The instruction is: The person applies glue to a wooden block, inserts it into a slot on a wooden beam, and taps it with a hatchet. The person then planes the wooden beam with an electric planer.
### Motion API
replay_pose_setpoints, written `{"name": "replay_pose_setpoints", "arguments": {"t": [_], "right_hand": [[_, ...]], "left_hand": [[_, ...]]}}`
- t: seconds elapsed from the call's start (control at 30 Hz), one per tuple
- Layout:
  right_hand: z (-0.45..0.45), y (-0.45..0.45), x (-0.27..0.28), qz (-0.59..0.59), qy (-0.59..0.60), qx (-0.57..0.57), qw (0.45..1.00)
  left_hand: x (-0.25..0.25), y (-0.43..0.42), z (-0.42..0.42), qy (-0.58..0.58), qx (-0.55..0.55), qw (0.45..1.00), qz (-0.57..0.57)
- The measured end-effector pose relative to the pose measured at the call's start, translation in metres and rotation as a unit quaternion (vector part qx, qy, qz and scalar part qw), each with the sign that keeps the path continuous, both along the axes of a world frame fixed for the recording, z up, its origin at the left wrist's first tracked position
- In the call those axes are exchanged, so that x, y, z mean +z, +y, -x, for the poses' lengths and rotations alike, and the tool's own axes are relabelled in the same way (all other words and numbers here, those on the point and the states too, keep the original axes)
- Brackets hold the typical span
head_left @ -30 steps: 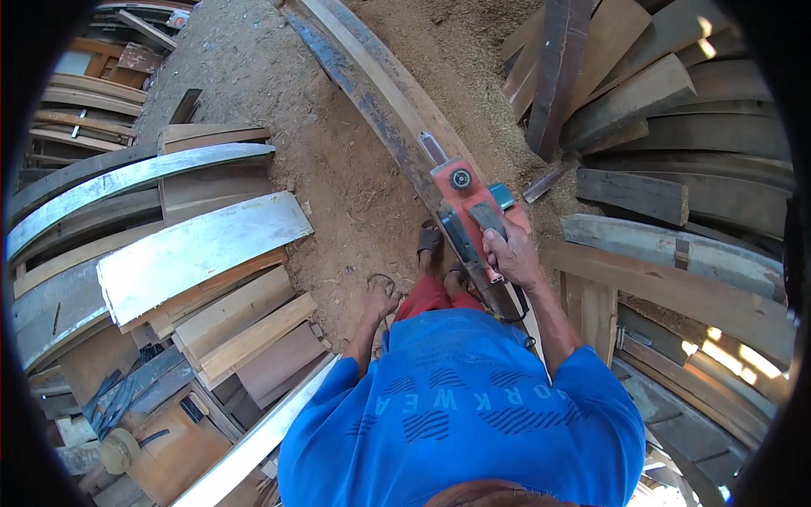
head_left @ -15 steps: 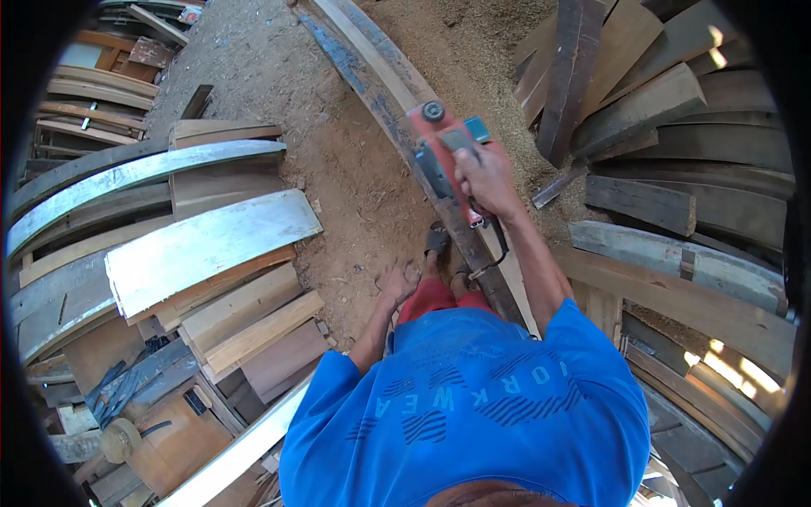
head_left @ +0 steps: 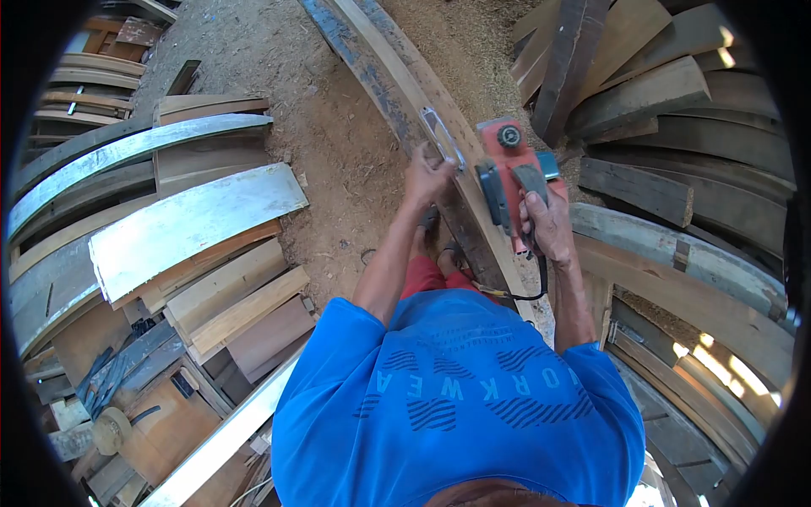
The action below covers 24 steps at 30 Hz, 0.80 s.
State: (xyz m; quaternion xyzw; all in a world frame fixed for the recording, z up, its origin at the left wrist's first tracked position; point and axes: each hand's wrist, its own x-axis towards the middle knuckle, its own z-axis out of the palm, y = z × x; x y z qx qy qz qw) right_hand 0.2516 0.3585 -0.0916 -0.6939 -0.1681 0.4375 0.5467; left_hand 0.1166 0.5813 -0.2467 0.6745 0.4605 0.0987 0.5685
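Note:
My right hand (head_left: pixel 549 226) is wrapped around the rear handle of a red electric planer (head_left: pixel 517 173) with a black front knob. The planer is held to the right side of a long wooden beam (head_left: pixel 380 55), its black cord trailing from the back. Over the beam, my left hand (head_left: pixel 429 177) is closed, its fingertips at the lower end of a narrow, shiny, frame-shaped piece (head_left: pixel 438 128). That piece lies along the pale wood; its exact kind is unclear. Beneath the pale wood runs a dark support with worn blue paint (head_left: pixel 325 21).
Stacked boards (head_left: pixel 245 291) and a white panel (head_left: pixel 198 221) lie to the left. More timbers (head_left: pixel 642 190) lean and lie to the right, with a dark post (head_left: pixel 574 63) among them. Sawdust covers the ground (head_left: pixel 338 169). My feet are beside the beam.
The planer has moved off the beam to the right and toward me in my right hand. My left hand has come up from beside my leg to the beam, where the shiny piece now shows.

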Motion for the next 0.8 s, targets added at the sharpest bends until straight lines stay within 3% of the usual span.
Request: {"name": "replay_pose_setpoints", "arguments": {"t": [0.1, 0.2, 0.3, 0.4, 0.5, 0.6, 0.8], "right_hand": [[0.016, -0.005, -0.005, 0.001, 0.022, 0.018, 1.000], [0.035, -0.005, -0.004, 0.009, 0.024, 0.038, 0.999], [0.043, -0.011, -0.021, 0.024, 0.023, 0.080, 0.996], [0.044, -0.002, -0.026, 0.012, 0.004, 0.092, 0.996], [0.039, 0.023, -0.025, 0.007, -0.031, 0.099, 0.995], [0.029, 0.065, -0.034, -0.007, -0.057, 0.097, 0.994], [-0.002, 0.171, -0.036, -0.049, -0.121, 0.099, 0.986]], "left_hand": [[-0.027, 0.021, 0.027, -0.122, 0.130, 0.973, 0.148], [-0.053, 0.033, 0.073, -0.056, 0.137, 0.988, 0.046], [-0.055, 0.028, 0.121, 0.005, 0.132, 0.988, 0.078], [-0.087, 0.005, 0.168, 0.081, 0.110, 0.991, 0.008], [-0.052, -0.021, 0.187, 0.196, 0.045, 0.978, -0.050], [-0.053, -0.037, 0.194, 0.216, 0.070, 0.974, 0.018], [-0.065, -0.051, 0.194, 0.225, -0.052, 0.972, 0.038]]}}
